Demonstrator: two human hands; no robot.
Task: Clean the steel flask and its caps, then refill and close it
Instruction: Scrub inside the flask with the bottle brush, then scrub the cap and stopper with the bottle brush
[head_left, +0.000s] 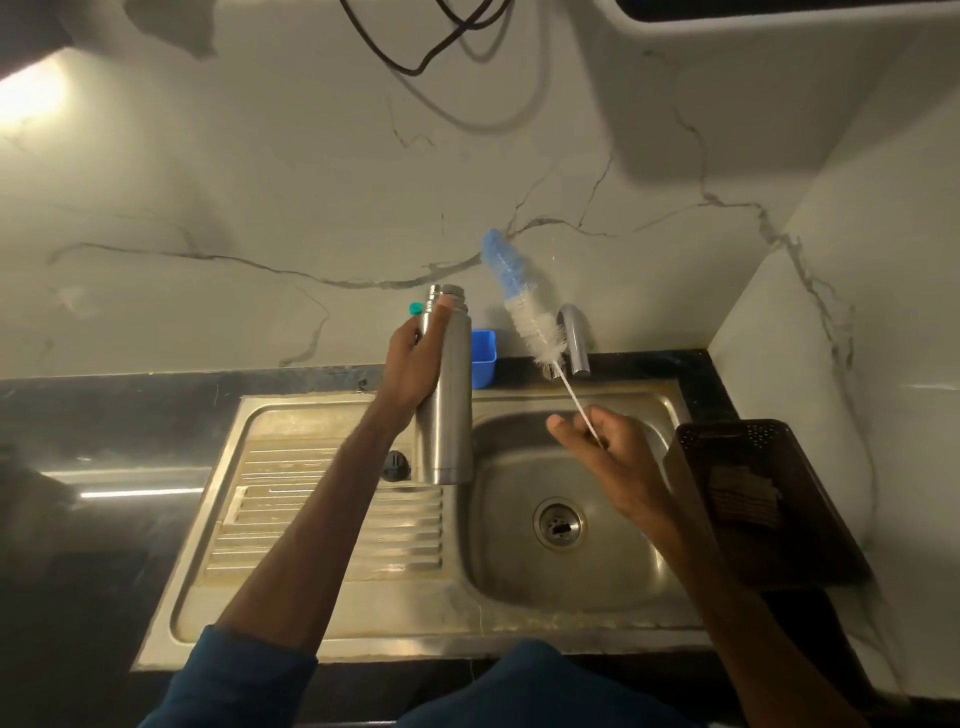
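Steel flask (445, 395) upright, mouth up, in left hand (413, 371) grip.

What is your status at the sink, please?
Left hand grips steel flask, upright, uncapped. Right hand holds bottle brush by its handle, bristles outside flask. Nothing between brush and mouth.

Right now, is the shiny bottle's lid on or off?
Off. The steel flask in the left hand shows a bare neck, no cap.
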